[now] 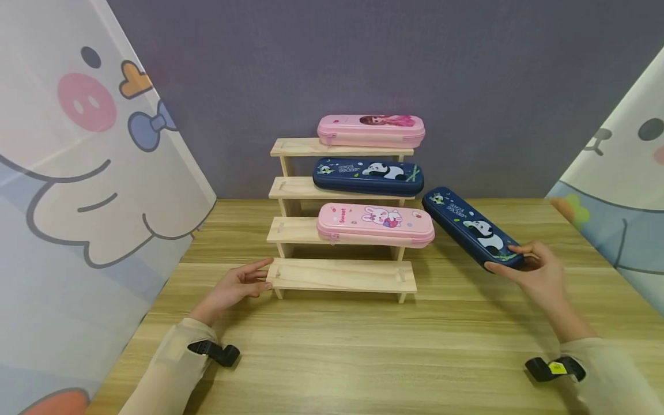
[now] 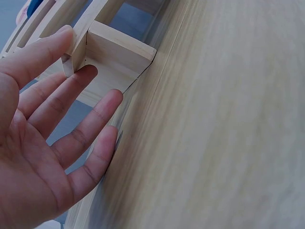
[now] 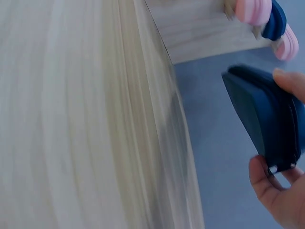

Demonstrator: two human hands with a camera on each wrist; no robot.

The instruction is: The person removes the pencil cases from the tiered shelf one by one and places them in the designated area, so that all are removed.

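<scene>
A stepped wooden display stand [image 1: 342, 275] stands on the table, its bottom tier bare. My left hand [image 1: 244, 286] pinches the left end of that bottom tier; in the left wrist view the thumb [image 2: 52, 45] lies on one face of the board and fingertips on the other. To the right of the stand, my right hand [image 1: 539, 274] grips the near end of a navy panda pencil case [image 1: 469, 227] between thumb and fingers. The case is slanted and raised over the table, as the right wrist view shows its dark end [image 3: 267, 114].
Three more pencil cases sit on the upper tiers: a pink one with a doll picture [image 1: 370, 131] on top, a navy panda one [image 1: 368, 176] below, then a pink rabbit one [image 1: 376, 223]. A grey wall [image 1: 467, 86] rises behind the wooden table [image 1: 363, 357].
</scene>
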